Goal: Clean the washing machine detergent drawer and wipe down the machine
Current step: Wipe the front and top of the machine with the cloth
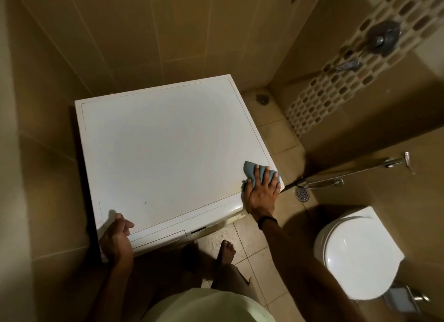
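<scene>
The white washing machine (168,148) stands against the tiled wall, its flat top seen from above. At the top's near right corner the right hand (262,192) lies flat with fingers spread, pressing a blue-grey cloth (252,169) onto the surface; a dark band circles that wrist. The left hand (117,237) grips the near left corner, fingers curled over the front edge, thumb on top. The detergent drawer's front panel (158,238) sits closed just beside that hand. Bare feet stand on the tiled floor (283,139) before the machine. A white toilet (358,254) with its lid down sits to the right.
</scene>
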`<state>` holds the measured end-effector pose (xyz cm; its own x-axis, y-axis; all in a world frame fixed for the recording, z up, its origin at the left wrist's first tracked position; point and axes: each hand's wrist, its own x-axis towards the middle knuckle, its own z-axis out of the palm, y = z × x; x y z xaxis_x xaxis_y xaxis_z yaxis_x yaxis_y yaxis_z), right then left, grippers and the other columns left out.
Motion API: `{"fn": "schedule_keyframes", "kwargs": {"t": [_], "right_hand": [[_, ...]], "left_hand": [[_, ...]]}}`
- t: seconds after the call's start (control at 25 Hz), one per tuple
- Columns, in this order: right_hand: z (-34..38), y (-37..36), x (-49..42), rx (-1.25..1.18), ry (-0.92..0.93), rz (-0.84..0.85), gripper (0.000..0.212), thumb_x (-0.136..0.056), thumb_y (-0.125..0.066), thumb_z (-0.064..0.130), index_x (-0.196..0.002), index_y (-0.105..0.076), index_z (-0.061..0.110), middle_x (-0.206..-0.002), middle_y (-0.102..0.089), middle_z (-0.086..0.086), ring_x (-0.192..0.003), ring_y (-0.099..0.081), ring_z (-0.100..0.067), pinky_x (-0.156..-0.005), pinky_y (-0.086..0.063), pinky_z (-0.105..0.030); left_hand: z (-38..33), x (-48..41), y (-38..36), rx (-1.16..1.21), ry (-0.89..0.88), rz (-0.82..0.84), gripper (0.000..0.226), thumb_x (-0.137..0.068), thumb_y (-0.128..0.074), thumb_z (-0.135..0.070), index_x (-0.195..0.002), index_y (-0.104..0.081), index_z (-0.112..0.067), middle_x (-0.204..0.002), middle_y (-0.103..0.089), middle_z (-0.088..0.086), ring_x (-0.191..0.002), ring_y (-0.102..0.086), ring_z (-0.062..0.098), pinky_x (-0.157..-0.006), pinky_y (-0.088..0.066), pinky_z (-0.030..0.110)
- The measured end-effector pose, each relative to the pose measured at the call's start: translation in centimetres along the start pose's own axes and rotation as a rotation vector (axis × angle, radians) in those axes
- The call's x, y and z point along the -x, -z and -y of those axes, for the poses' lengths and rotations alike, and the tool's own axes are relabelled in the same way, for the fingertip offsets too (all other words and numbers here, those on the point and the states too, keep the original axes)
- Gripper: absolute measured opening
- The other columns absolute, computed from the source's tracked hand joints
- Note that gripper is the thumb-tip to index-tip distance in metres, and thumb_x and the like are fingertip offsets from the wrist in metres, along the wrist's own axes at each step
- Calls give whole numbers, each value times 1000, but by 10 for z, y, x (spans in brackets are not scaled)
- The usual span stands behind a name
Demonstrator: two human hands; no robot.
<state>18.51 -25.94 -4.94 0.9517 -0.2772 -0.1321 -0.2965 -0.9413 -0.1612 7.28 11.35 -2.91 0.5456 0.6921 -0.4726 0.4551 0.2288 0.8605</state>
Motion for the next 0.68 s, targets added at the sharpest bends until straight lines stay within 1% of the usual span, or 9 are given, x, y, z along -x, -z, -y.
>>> {"fn": "schedule_keyframes", "kwargs": {"t": [0.08,0.2,0.28,0.36,0.44,0.52,0.56,0.6,0.68], "right_hand": [[-17,-3,-18,-6,-77,33,63,-102,-11,51,-161,-4,28,-169,-2,-8,-153,0,-41,-121,-3,-59],[-35,-9,-22,-117,-149,91,68,-100,-10,49,-160,-11,18,-167,-11,-13,-152,-10,-40,-123,-10,-57],[-30,1,2,-473,-328,106,74,-96,-16,51,-156,-24,10,-160,-28,-19,-145,-30,-38,-118,-30,-51],[-22,30,43,-974,-647,160,74,-93,-23,58,-142,-46,7,-135,-56,-23,-114,-56,-38,-93,-51,-47],[-10,72,87,-1542,-834,355,55,-97,-35,50,-124,-59,8,-116,-65,-24,-100,-60,-37,-84,-54,-45],[-6,107,120,-1894,-812,439,51,-91,-46,40,-122,-61,3,-116,-64,-24,-99,-63,-36,-82,-56,-42],[-7,123,132,-2014,-795,456,55,-91,-48,37,-131,-56,0,-125,-60,-26,-107,-61,-38,-89,-56,-44],[-7,137,141,-2104,-773,485,60,-93,-47,36,-141,-48,-1,-139,-50,-27,-122,-54,-40,-105,-48,-48],[-8,160,156,-2185,-708,513,72,-97,-46,44,-153,-31,2,-158,-28,-24,-143,-31,-39,-125,-13,-50]], "left_hand": [[-4,2,0,2,6,11,46,-101,-55,-36,-61,-63,-15,-64,-56,7,-61,-43,13,-63,-34,28],[-9,1,4,17,11,46,47,-103,-52,-33,-63,-62,-11,-65,-51,13,-58,-42,13,-62,-32,28],[-7,-1,6,13,3,59,47,-104,-51,-32,-64,-60,-7,-64,-49,12,-57,-41,13,-62,-32,28],[-8,0,5,43,3,76,47,-104,-51,-30,-63,-62,-10,-64,-49,12,-59,-41,14,-63,-31,30],[-9,1,6,53,-10,108,49,-101,-51,-30,-55,-65,-21,-62,-52,11,-60,-40,15,-65,-31,32],[-11,-1,8,54,12,131,47,-98,-51,-33,-55,-68,-25,-58,-60,0,-62,-38,13,-65,-30,30],[-12,-1,6,45,40,121,43,-98,-51,-37,-62,-71,-25,-62,-62,-2,-63,-39,13,-63,-29,29],[-14,0,2,-3,76,97,39,-98,-50,-41,-76,-75,-21,-71,-64,3,-64,-41,12,-62,-29,28],[-26,21,-23,-133,131,158,52,-104,-48,-47,-111,-72,-2,-83,-60,10,-66,-45,13,-61,-30,28]]}}
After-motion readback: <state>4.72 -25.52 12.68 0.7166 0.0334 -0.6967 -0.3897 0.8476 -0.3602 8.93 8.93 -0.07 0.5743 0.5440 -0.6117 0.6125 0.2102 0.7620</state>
